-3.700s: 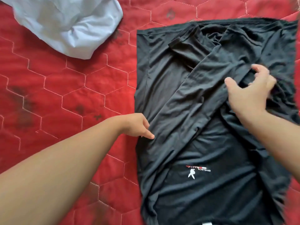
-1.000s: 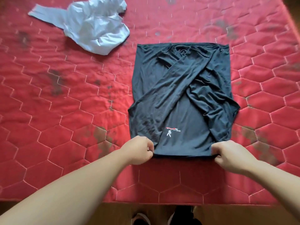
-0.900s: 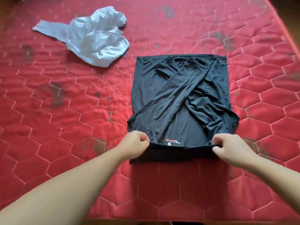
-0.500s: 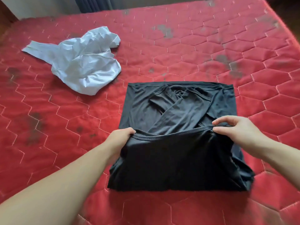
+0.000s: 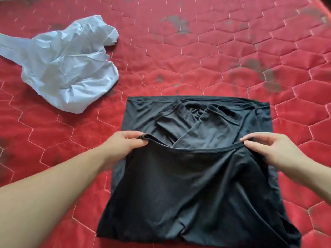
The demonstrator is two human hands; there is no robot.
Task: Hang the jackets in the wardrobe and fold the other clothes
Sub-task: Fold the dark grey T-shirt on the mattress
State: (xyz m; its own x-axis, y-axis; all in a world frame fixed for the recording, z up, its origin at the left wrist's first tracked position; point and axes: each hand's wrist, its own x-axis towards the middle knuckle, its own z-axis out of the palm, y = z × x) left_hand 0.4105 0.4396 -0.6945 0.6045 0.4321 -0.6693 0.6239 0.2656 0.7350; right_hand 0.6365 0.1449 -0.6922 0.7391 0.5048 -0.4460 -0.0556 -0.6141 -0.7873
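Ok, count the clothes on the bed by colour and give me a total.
Black: 1, the shirt, both hands pinching its hem, left hand, right hand.
Pale blue: 1, the crumpled garment.
Total: 2, on the red mattress.

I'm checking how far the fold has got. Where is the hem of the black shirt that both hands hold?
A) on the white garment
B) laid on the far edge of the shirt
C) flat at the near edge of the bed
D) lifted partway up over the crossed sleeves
D: the left hand and right hand pinch the hem of the black shirt partway up, with the crossed sleeves showing beyond it.
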